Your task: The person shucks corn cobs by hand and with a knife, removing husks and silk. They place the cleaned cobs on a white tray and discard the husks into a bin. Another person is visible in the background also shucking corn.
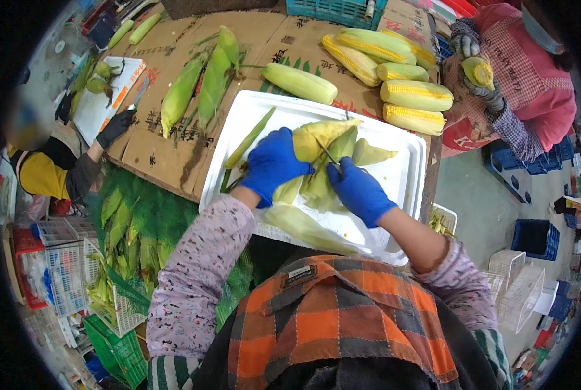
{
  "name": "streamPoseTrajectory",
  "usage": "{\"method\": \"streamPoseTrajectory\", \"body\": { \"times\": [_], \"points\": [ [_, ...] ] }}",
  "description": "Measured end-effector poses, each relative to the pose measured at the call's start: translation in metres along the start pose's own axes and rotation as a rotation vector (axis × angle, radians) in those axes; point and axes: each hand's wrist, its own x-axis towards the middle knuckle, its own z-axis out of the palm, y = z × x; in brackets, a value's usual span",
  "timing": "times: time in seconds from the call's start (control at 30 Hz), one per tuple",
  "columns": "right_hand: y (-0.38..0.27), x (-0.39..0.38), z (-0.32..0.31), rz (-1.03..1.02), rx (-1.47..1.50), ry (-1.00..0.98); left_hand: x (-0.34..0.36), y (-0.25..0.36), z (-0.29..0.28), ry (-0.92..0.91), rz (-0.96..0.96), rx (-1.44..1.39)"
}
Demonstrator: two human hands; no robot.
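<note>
My left hand (274, 166), in a blue glove, is closed on a pale yellow-green ear of corn (323, 136) over a white foam tray (238, 114). My right hand (359, 192), also gloved in blue, grips a thin knife (327, 151), its blade lying against the husk just right of my left hand. Loose green husk leaves (248, 140) lie in the tray, with a long pale husk (303, 227) along its front edge. What lies under my left palm is hidden.
Cardboard (160, 84) covers the table, holding trimmed corn (417, 95) and unhusked ears (216, 78). A co-worker (53, 169) works at left, another (531, 97) holds corn at right. Green netting with husks (121, 234) hangs below left; crates (534, 237) stand on the floor.
</note>
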Motion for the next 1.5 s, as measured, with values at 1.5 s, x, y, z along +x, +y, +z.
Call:
{"method": "streamPoseTrajectory", "body": {
  "times": [1.5],
  "points": [
    [-0.040, -0.042, -0.009, 0.008, 1.400, -0.192, -0.112, 0.099, -0.106, 0.779, 0.060, -1.461]
  ]
}}
